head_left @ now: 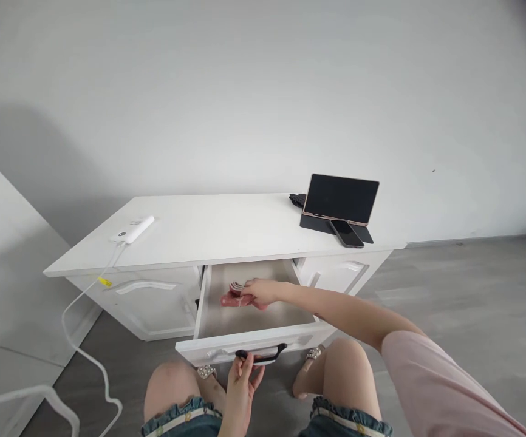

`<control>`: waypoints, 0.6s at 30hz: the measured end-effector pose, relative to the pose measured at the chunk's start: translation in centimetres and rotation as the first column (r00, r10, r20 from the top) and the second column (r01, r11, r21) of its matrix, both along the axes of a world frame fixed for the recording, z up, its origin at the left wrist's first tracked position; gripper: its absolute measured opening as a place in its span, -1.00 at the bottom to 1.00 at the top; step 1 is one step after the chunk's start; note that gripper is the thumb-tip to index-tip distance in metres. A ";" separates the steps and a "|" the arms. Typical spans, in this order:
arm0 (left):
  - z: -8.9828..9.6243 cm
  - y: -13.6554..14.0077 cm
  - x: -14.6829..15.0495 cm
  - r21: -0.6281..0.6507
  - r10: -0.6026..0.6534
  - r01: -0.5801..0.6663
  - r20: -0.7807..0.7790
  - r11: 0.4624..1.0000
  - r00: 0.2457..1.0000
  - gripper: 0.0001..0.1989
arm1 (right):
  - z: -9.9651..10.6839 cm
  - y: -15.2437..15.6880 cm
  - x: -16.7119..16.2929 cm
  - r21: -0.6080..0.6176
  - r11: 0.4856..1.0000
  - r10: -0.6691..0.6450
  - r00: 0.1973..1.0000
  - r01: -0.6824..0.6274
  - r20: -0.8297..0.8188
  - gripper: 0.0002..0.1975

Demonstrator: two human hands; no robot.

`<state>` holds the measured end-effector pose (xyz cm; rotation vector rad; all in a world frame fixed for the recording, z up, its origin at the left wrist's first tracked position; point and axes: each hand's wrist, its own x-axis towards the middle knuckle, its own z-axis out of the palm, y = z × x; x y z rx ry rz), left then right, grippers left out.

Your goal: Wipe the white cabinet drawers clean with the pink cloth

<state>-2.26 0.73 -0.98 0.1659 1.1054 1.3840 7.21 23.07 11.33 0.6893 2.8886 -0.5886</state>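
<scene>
My right hand [262, 291] reaches into the pulled-out drawer [217, 325], its fingers closed on a small pink sock-like cloth [231, 300] with a striped end. Part of the cloth is hidden under the hand, so I cannot tell whether it is one sock or a pair. Below the drawer front, my left hand [240, 385] has its fingers closed around the left end of the black handle [269, 356]. The pale drawer bottom shows around the cloth.
On the white cabinet top [217, 227] stand a tablet-like screen [341, 199], a phone [347, 233] and a small black item [296, 199]. A white power bank [136, 230] lies at left, its white cable [81, 352] hanging down. My knees flank the drawer front.
</scene>
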 end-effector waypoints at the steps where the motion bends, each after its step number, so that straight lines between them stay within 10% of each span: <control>1: -0.2 -0.2 0.1 -0.005 0.007 -0.007 0.000 1.000 1.000 -0.79 | -0.7 -0.2 -0.7 0.052 0.999 0.010 1.000 -0.010 0.017 -0.53; 11: -3.1 -0.4 0.0 -0.012 0.041 -0.041 0.059 0.999 0.997 -0.76 | -8.4 -3.6 -2.4 0.039 0.933 0.353 0.930 -0.358 0.102 -0.34; 18: -3.6 -0.7 0.5 -0.014 0.046 -0.046 0.001 0.999 0.999 -0.76 | -9.3 -2.0 -3.8 0.026 0.960 0.279 0.960 -0.280 0.031 -0.54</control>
